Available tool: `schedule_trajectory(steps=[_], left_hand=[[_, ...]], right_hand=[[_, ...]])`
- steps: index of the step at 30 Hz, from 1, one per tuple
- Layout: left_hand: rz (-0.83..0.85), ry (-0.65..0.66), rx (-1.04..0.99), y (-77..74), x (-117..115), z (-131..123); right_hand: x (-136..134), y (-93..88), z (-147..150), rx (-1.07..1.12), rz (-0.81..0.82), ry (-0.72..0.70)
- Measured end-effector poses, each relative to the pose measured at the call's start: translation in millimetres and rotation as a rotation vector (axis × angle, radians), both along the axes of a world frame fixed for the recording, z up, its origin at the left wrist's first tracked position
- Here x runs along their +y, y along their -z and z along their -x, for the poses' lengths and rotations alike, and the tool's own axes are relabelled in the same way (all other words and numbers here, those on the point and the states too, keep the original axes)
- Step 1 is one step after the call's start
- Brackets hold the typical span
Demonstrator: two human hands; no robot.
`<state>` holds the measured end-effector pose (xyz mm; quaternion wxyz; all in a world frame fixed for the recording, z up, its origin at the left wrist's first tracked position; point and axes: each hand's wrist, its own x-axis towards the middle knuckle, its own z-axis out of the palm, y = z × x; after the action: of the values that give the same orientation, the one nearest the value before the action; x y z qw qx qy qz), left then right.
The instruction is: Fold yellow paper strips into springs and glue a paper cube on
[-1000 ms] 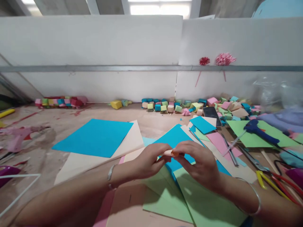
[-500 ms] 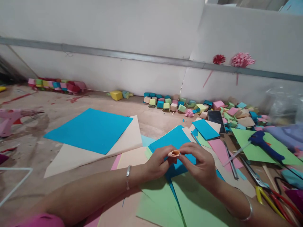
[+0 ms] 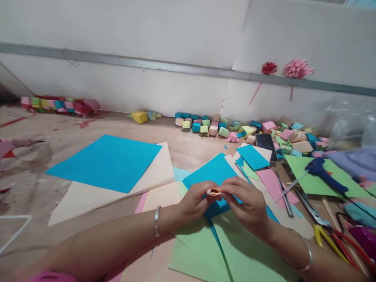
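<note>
A small rolled or folded piece of peach paper [image 3: 214,192] shows its open end between both hands. My left hand [image 3: 195,201] pinches it from the left, a silver bangle at the wrist. From the right, the fingertips of my right hand [image 3: 246,203] are closed on the same piece, also with a bangle on that arm. Beneath the hands lie a blue sheet [image 3: 210,170] and green sheets [image 3: 249,243]. A larger blue sheet [image 3: 105,162] rests on peach paper [image 3: 157,168] to the left.
Small paper blocks [image 3: 196,127] line the wall, beside a phone [image 3: 266,147]. At the right are a blue glue gun [image 3: 326,176], tweezers [image 3: 284,194] and scissors [image 3: 313,211]. A pink glue gun [image 3: 14,145] sits at the left edge.
The view has shifted slightly, so most things on the table appear farther left. Both hands remain on the peach piece, whose opening looks flatter.
</note>
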<state>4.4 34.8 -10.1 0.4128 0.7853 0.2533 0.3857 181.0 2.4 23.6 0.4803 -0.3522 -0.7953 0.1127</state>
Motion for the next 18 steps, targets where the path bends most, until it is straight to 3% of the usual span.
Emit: schedule_trajectory(steps=[18], left_hand=[[0.041,0.055,-0.004,0.9,1.6,0.9]], right_hand=[[-0.7,-4.1,2.8,0.006,0.032,0.026]])
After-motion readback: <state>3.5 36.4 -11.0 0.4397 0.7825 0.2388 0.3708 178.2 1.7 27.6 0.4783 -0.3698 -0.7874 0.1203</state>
